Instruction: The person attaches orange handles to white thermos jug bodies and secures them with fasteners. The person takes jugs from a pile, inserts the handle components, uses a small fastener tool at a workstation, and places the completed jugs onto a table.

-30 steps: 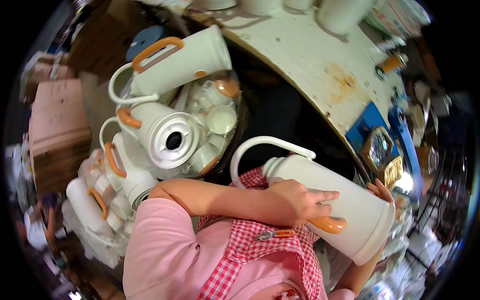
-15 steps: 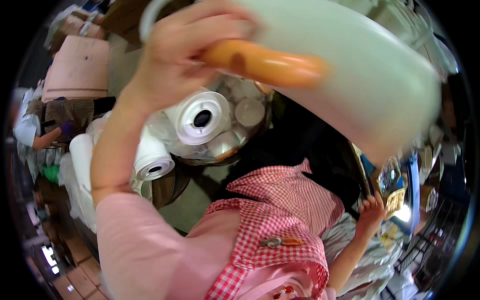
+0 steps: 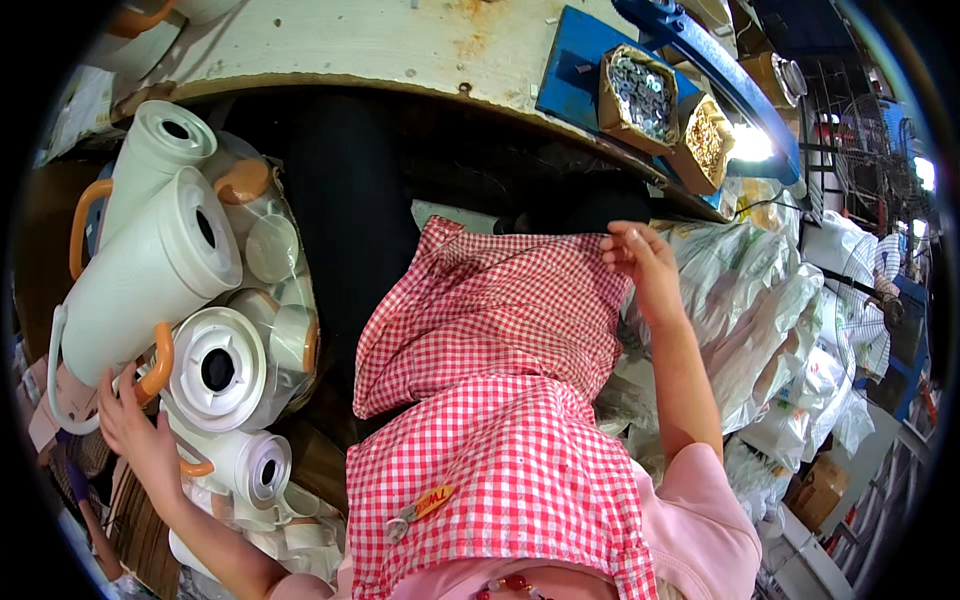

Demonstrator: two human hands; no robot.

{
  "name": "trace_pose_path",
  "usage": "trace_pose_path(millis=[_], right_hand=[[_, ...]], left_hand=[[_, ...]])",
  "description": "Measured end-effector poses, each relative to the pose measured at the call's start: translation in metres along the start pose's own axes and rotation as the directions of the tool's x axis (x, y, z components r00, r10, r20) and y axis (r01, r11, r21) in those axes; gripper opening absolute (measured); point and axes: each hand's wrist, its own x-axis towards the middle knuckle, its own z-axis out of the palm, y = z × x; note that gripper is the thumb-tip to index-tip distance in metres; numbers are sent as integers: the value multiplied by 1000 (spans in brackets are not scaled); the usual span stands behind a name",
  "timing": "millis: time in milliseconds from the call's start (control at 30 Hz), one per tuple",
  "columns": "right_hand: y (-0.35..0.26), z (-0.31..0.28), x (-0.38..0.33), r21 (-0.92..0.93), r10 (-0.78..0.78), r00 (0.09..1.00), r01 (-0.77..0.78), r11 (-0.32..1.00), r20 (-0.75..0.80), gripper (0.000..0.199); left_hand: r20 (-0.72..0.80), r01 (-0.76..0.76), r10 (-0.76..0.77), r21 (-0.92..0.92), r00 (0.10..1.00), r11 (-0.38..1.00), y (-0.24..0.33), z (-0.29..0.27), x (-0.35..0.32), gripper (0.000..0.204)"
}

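Left hand: bare, low at the left, its fingers and thumb parted beside an orange handle; whether they touch it cannot be told.
White pot by the left hand: a tall, smooth white cylinder with that curved orange handle, lying tilted among other pots, its round, dark-holed end facing right.
Pot above it: a second white cylinder, also tilted, with an orange handle along its left side.
Pots below it: a white one showing a ribbed, round end with a dark hole, and a slimmer white one lower still.
Wrapped parts: pale round cups in clear plastic, just right of the pots.
Worktable: off-white, stained, with a curved front edge.
Apron: red-and-white checked cloth across the lap, an orange tag on its bib.
Right hand: well apart from the left, fingers bent at the apron's edge; whether they pinch it cannot be told.
Small boxes: one brown box of dark bits, another of golden bits.
Bags: crumpled, pale translucent plastic, right of the right hand.
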Motion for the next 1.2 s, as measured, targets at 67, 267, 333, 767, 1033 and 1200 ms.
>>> trace_pose_path(millis=[67,267,333,767,1033,1200], right_hand=[[29,-10,-11,-10,82,996,-83,997,-39,26],[67,-1,-36,-165,83,996,-87,982,-34,25],[65,0,-34,-224,61,998,-60,973,-4,26],[31,43,-25,-269,-115,992,124,955,50,15],[-81,-8,31,-672,-784,586,499,547,-203,6],[-120,-42,44,-715,-752,555,356,601,-356,9]], left_hand=[[-161,-76,65,-64,985,995,30,-33,4,68],[-617,-416,105,-386,780,824,138,-41,0,34],[-545,-517,156,-608,823,603,180,-35,5,29],[-425,-494,339,-857,839,146,284,-17,32,30],[-544,-584,231,-678,807,446,342,14,73,16],[-546,-576,220,-655,808,489,330,-3,73,14]])
